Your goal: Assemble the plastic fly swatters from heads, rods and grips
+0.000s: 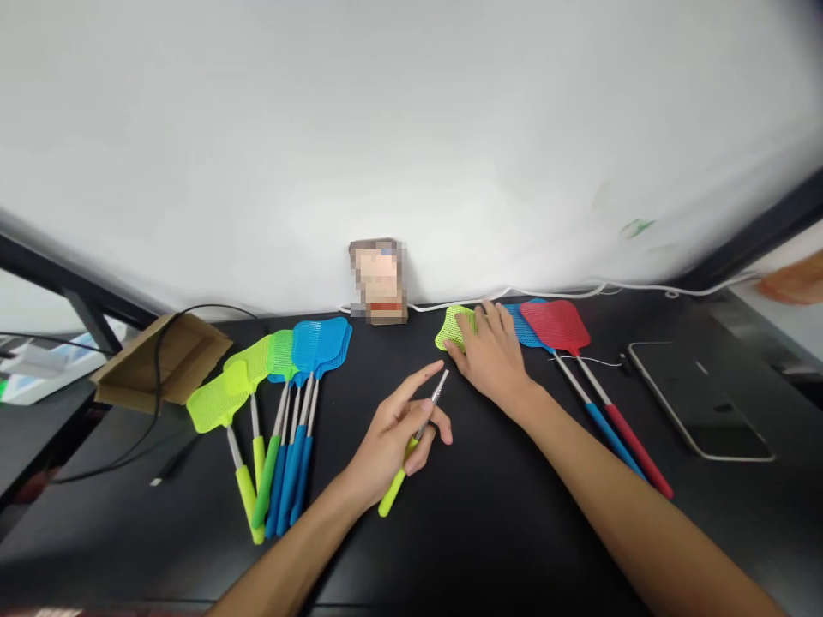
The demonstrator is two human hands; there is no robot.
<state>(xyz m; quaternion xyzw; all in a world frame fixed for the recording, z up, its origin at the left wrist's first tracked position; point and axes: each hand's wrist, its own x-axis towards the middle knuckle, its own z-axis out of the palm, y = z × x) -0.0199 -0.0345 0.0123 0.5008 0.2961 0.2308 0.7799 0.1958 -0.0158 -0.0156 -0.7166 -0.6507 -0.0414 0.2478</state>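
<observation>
My left hand [399,433] is closed around the yellow-green grip of a fly swatter handle [393,493]. Its index finger points forward beside the short metal shaft, whose far end looks apart from any head. My right hand [492,347] lies with fingers spread over a yellow-green swatter head [455,328], covering part of it. Just right of those fingers are a blue fly swatter [601,424] and a red fly swatter [556,326], side by side. To the left lie yellow-green swatters [215,403], a green swatter [273,467] and several blue swatters [318,343], heads overlapping.
A blurred-out small box [381,283] stands against the white wall. At far left sit an open cardboard box [164,360] and a black cable [154,411]. A phone-like dark slab [698,398] lies at right. A white cord [463,302] runs along the wall.
</observation>
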